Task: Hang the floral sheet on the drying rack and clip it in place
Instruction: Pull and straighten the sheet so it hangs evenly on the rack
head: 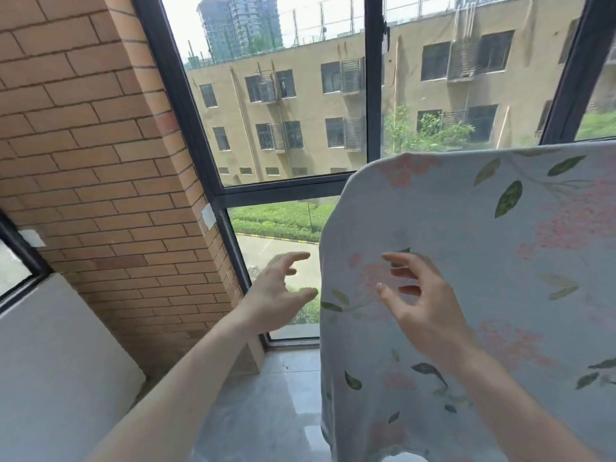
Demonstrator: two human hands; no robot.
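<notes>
The floral sheet [483, 235], pale blue with pink blossoms and green leaves, hangs draped over something that it hides completely, filling the right half of the view down to the floor. My right hand [423, 301] hovers in front of the sheet's left part with fingers spread and loosely bent, holding nothing. My left hand [276, 291] is raised just left of the sheet's hanging edge, fingers spread, also empty. No rack bar and no clip can be seen.
A large dark-framed window [213, 181] stands right behind the sheet. A brick pillar [100, 168] rises on the left, with a white ledge [50, 361] below it. Grey floor tiles [266, 411] lie underneath.
</notes>
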